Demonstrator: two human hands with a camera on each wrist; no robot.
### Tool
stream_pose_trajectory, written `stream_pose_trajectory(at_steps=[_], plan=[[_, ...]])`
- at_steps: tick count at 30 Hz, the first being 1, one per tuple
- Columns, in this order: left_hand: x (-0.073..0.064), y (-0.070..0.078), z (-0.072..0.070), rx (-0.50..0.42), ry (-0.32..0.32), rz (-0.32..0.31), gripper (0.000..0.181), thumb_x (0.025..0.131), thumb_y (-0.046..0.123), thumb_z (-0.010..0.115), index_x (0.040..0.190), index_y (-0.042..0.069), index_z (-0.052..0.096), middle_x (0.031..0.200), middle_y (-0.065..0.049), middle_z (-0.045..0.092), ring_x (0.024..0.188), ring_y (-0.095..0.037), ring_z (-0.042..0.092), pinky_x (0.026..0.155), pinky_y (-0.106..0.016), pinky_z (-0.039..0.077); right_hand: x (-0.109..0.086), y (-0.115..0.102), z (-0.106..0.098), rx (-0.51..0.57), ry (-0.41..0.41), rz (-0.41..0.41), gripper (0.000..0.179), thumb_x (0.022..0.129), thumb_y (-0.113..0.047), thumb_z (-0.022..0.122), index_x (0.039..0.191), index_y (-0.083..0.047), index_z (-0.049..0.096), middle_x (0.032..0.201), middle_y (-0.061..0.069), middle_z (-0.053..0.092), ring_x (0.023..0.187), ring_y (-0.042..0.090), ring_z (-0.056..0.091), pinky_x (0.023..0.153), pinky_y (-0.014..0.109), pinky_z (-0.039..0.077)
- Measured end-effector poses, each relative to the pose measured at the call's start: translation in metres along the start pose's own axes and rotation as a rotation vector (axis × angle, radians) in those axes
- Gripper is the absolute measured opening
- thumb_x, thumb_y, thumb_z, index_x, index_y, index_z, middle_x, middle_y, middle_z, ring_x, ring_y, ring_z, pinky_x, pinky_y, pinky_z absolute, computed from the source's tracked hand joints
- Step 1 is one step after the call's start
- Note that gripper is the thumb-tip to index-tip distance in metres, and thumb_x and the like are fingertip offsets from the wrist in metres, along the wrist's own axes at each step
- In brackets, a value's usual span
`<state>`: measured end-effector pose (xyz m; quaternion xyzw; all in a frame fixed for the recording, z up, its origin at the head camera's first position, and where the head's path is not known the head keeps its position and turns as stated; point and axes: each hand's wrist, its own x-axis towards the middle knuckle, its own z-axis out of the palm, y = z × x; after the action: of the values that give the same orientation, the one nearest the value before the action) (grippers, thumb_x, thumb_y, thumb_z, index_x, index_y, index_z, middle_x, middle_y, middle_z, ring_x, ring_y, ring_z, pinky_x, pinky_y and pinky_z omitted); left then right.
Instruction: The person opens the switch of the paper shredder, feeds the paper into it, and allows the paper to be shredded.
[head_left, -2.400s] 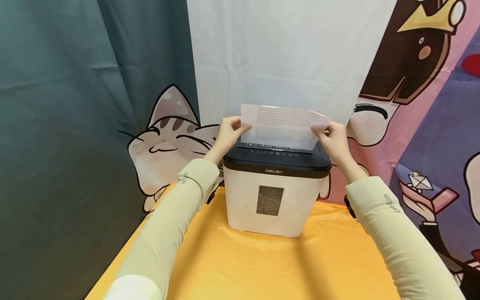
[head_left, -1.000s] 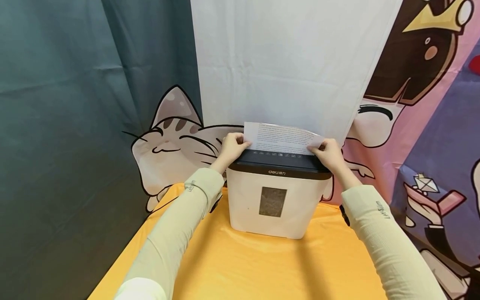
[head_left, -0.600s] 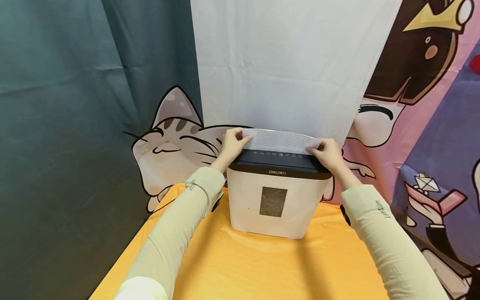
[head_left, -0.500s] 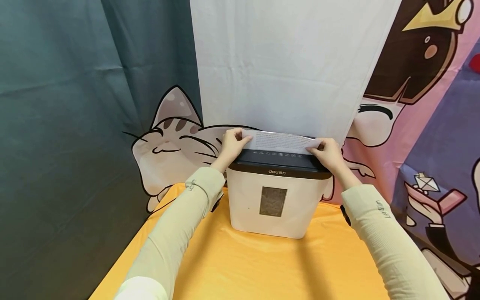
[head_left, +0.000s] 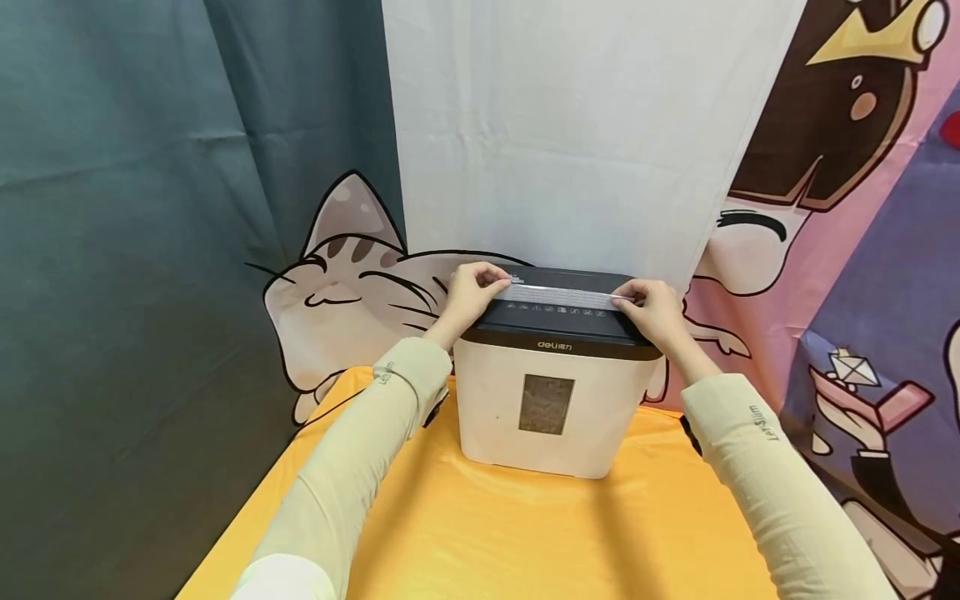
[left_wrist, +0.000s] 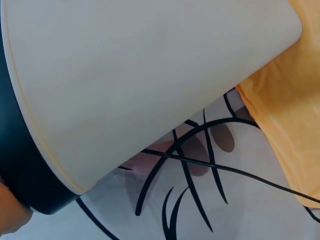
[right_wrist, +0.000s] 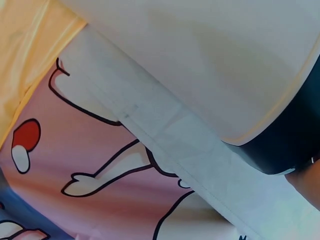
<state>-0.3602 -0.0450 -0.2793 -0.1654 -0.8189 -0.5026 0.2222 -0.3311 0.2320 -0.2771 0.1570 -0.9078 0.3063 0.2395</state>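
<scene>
A white paper shredder [head_left: 495, 417] with a black top stands on the yellow cloth. From the slot in its top rises a narrow strip of a printed paper sheet [head_left: 562, 296]; the rest of the sheet is hidden inside. My left hand [head_left: 472, 293] pinches the strip's left end between thumb and finger. At the opposite end my right hand [head_left: 651, 307] pinches it the same way. Both wrist views show mainly the shredder's pale side wall [left_wrist: 125, 75] and dark lid [right_wrist: 287, 135], with just a bit of each hand at the edge.
A yellow cloth [head_left: 480, 533] covers the table. Printed curtains with cartoon figures hang right behind and beside the shredder. A thin black cord [left_wrist: 240, 174] runs past the shredder's side in the left wrist view.
The paper sheet has sunk steadily into the shredder's slot, from a tall piece to a narrow strip. Both hands have come down with it, and the left has lately shifted slightly inward.
</scene>
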Motion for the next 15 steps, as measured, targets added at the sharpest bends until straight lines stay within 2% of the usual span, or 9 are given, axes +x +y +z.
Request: stream_pose_trajectory(at_steps=[6,9,15], plan=[[-0.0009,-0.0004,0.0029,-0.008,-0.030,-0.003,0.010,0.085,0.010,0.069,0.090,0.002,0.072,0.083,-0.015,0.071,0.069,-0.016,0.059,0.063,-0.016,0.041,-0.0036,0.0018,0.0047,-0.062,-0.012,-0.040,0.011,0.089,-0.003,0.062,0.091,0.005,0.069,0.088,0.023,0.067,0.081,0.035,0.061,0.077,0.047,0.048],[-0.0024,-0.0003,0.0038,-0.011,-0.040,0.000,0.010,0.085,0.010,0.069,0.090,0.002,0.072,0.084,-0.015,0.071,0.071,-0.019,0.061,0.063,-0.016,0.041,-0.0070,0.0024,0.0056,-0.078,-0.006,-0.049,0.011,0.088,-0.001,0.062,0.091,0.006,0.069,0.089,0.024,0.066,0.083,0.036,0.060,0.079,0.049,0.048],[-0.0025,0.0012,0.0024,-0.025,-0.039,0.015,0.010,0.085,0.009,0.069,0.089,0.000,0.071,0.084,-0.016,0.071,0.068,-0.014,0.060,0.062,-0.015,0.042,-0.0077,0.0001,0.0009,-0.071,0.043,-0.047,0.011,0.088,0.000,0.061,0.091,0.006,0.069,0.089,0.025,0.066,0.083,0.037,0.061,0.079,0.051,0.048]])
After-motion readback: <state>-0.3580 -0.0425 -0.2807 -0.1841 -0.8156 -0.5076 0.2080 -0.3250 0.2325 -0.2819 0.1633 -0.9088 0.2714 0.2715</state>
